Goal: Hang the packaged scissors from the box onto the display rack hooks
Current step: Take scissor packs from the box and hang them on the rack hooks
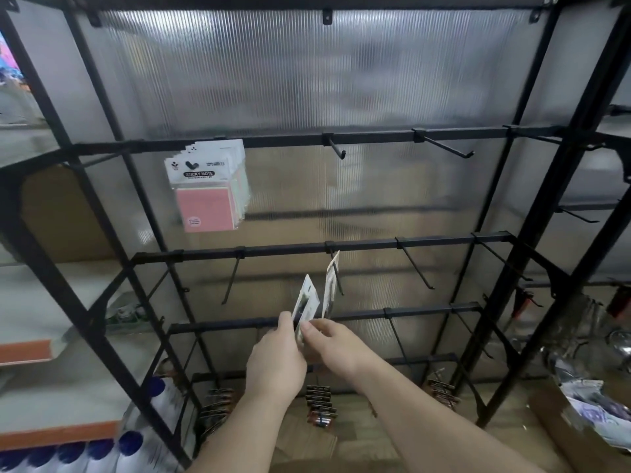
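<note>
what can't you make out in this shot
Head view, throughout:
The held package is edge-on and blurred, its lower end covered by the left hand and right hand; contents unreadable.
The box is cut off by the right and bottom edges.
The packs on the lowest hooks are blurred, partly behind the forearms.
Behind the ribbed panel: only smears.

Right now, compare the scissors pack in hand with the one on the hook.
The held pack is pinched by left hand and right hand, unhung. The hung pack hangs on a hook, untouched. The held pack sits lower, left of the hung pack. Both tilt alike.
</note>
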Demonstrator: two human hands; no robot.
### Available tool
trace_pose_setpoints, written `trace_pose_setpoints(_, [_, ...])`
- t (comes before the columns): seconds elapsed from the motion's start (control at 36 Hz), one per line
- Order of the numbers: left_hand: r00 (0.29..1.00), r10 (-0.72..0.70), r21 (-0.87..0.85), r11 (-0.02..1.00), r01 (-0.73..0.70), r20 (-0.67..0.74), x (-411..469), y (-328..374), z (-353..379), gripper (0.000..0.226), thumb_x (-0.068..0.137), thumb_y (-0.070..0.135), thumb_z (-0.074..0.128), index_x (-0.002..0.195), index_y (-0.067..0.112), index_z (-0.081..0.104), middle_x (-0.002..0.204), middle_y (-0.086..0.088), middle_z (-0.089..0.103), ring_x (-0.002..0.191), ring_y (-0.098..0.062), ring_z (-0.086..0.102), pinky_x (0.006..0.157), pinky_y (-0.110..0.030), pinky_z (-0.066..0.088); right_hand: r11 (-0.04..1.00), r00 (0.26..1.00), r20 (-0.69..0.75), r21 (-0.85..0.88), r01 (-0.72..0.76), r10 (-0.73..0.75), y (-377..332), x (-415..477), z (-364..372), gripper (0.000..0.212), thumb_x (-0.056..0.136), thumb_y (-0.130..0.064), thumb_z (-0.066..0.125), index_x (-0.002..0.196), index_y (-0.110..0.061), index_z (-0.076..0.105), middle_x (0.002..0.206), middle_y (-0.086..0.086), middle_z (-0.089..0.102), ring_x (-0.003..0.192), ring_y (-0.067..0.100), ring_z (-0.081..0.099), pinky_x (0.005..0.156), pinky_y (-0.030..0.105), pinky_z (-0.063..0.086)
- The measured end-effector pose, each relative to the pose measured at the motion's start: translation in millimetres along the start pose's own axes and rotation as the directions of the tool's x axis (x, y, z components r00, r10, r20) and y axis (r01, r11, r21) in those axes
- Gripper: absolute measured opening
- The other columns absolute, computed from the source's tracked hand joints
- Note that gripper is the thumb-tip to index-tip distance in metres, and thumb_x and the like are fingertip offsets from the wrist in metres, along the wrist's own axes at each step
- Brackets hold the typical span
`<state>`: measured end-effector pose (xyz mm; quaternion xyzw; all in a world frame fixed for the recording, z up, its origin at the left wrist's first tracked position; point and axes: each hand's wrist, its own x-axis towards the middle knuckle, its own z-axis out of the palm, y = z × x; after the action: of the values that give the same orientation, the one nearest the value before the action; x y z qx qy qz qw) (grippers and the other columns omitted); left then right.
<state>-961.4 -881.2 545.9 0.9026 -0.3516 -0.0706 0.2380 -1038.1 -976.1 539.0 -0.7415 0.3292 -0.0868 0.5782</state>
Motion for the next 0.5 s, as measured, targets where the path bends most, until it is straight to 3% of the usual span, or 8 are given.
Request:
trace_pose_setpoints(0.11, [0.998,0.052,-0.034,0.998,-0.05,0.037,-1.0,-1.6,2.0,0.029,0.099,0.015,0.052,0.123,0.021,0.038,0.112,-0.001,0.062,0.082,-0.015,0.052,0.061,-0.024,0.041,1.0,1.0,-0.028,-0.013,0.011,-0.011,-3.5,-3.1,-2.2,0.049,0.098,-0.053,0.05,0.134,-0.021,0.052,0.098,-0.02,0.057,0.094,0.001,0.059,0.08,0.019,0.05])
trace_pose_setpoints(0.19, [0.995,0.077,-0.081,0.994,-0.071,0.067,-0.6,-1.4,3.4,0.033,0.099,0.017,0.053,0.127,0.023,0.036,0.118,0.0,0.06,0.086,-0.013,0.055,0.059,-0.019,0.042,1.0,0.998,-0.054,-0.012,0.01,-0.01,-4.7,-4.0,-4.0,0.051,0.098,-0.051,0.053,0.137,-0.018,0.051,0.101,-0.015,0.055,0.092,0.002,0.057,0.065,0.011,0.043])
trace_pose_setpoints(0.31, [0.991,0.1,-0.143,0.986,-0.086,0.094,-0.3,-1.0,4.6,0.04,0.1,0.015,0.05,0.136,0.022,0.032,0.129,-0.002,0.057,0.088,-0.01,0.048,0.056,-0.015,0.034,0.999,0.999,-0.031,0.032,0.021,-0.02,-5.3,-5.0,-7.0,0.041,0.098,-0.046,0.055,0.129,-0.02,0.056,0.096,-0.022,0.058,0.085,-0.008,0.057,0.059,0.006,0.043])
trace_pose_setpoints(0.39, [0.988,0.106,-0.168,0.982,-0.086,0.11,1.3,-3.1,6.0,0.048,0.099,0.019,0.052,0.14,0.024,0.027,0.133,-0.003,0.054,0.092,-0.012,0.049,0.066,-0.02,0.04,0.996,1.0,-0.002,0.09,0.009,-0.009,-2.3,-3.1,-8.5,0.017,0.099,-0.037,0.055,0.109,-0.025,0.062,0.097,-0.02,0.065,0.084,-0.008,0.062,0.059,0.004,0.045])
trace_pose_setpoints(0.44, [0.987,0.108,-0.184,0.979,-0.084,0.121,2.2,-3.0,6.1,0.054,0.098,0.022,0.054,0.143,0.027,0.024,0.132,-0.003,0.053,0.094,-0.014,0.053,0.07,-0.024,0.045,0.995,1.0,-0.015,0.097,0.007,-0.006,-4.5,-4.1,-8.7,0.012,0.099,-0.032,0.053,0.1,-0.029,0.065,0.099,-0.013,0.069,0.089,-0.002,0.064,0.066,0.01,0.048])
trace_pose_setpoints(0.5, [0.986,0.115,-0.194,0.977,-0.09,0.121,2.8,-2.5,5.7,0.058,0.097,0.027,0.056,0.144,0.03,0.023,0.13,-0.002,0.053,0.094,-0.014,0.055,0.07,-0.025,0.047,0.994,0.999,-0.032,0.105,-0.002,0.005,-7.3,-4.2,-9.1,0.02,0.098,-0.03,0.051,0.101,-0.021,0.068,0.1,-0.002,0.072,0.093,0.01,0.066,0.073,0.021,0.05])
